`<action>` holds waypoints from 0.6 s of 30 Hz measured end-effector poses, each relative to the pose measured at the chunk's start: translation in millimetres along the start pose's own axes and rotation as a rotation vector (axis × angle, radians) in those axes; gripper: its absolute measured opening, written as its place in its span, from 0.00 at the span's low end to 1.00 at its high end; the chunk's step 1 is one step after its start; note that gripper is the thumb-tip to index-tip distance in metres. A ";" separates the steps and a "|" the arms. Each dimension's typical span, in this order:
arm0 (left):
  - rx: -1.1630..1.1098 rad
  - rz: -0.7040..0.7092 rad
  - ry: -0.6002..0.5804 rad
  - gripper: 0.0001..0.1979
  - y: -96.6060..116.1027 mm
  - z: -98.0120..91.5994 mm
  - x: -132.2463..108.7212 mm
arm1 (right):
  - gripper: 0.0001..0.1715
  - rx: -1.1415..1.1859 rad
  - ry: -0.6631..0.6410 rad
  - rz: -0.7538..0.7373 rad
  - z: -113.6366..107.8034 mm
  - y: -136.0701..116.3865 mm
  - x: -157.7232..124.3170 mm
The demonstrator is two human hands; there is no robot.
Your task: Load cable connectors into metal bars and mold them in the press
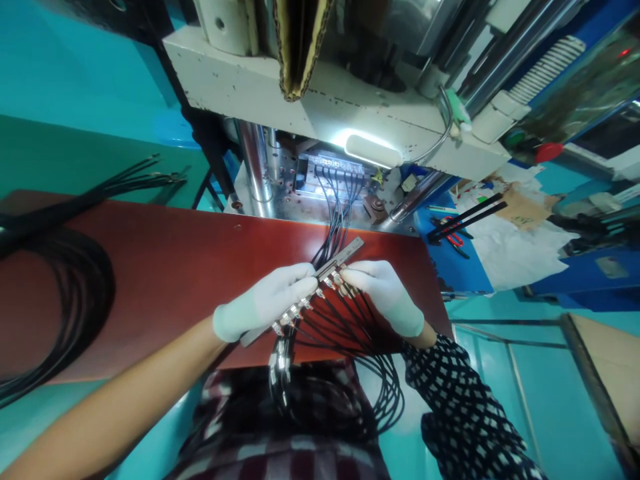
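A long metal bar (pixel 353 249) lies aslant above the table, with a row of small metal connectors (pixel 299 309) along its edge. My left hand (pixel 265 301), in a white glove, is closed around the bar, thumb on top near its middle. At the bar's upper part my right hand (pixel 389 295), gloved too, pinches a cable connector at the row's end; its fingertips partly hide it. Thin black cables (pixel 345 327) run from the connectors down towards my lap, where they are coiled.
Ahead stands a press (pixel 310 100) with a lit fixture (pixel 333 175), from which more cables (pixel 336 210) come forward onto the red-brown table (pixel 165 267). A black cable bundle (pixel 95 273) lies at left. Pliers (pixel 454 237) and crumpled white paper (pixel 515 247) are at right.
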State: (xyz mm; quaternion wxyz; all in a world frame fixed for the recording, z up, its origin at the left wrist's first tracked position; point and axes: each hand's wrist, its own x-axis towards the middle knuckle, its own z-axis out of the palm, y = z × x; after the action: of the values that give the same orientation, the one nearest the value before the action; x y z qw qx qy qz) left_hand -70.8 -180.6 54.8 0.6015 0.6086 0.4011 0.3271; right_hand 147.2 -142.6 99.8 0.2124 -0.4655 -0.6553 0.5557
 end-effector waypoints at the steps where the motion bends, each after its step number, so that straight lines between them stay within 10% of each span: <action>1: 0.024 0.009 0.003 0.19 -0.2 -0.2 0.2 | 0.18 0.007 -0.012 0.001 -1.3 -0.7 0.0; 10: 0.388 0.101 0.058 0.17 -4.2 -2.8 -0.8 | 0.22 -0.116 -0.023 -0.049 -2.8 -3.8 2.6; 18: 0.012 0.059 -0.055 0.20 -5.0 0.2 0.3 | 0.21 -0.032 -0.123 -0.004 -12.5 -9.4 -3.5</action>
State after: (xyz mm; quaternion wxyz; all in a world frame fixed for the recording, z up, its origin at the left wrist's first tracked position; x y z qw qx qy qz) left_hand -70.9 -180.7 49.8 0.5988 0.6326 0.3679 0.3254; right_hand 155.3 -138.4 113.1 0.1654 -0.4327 -0.6769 0.5721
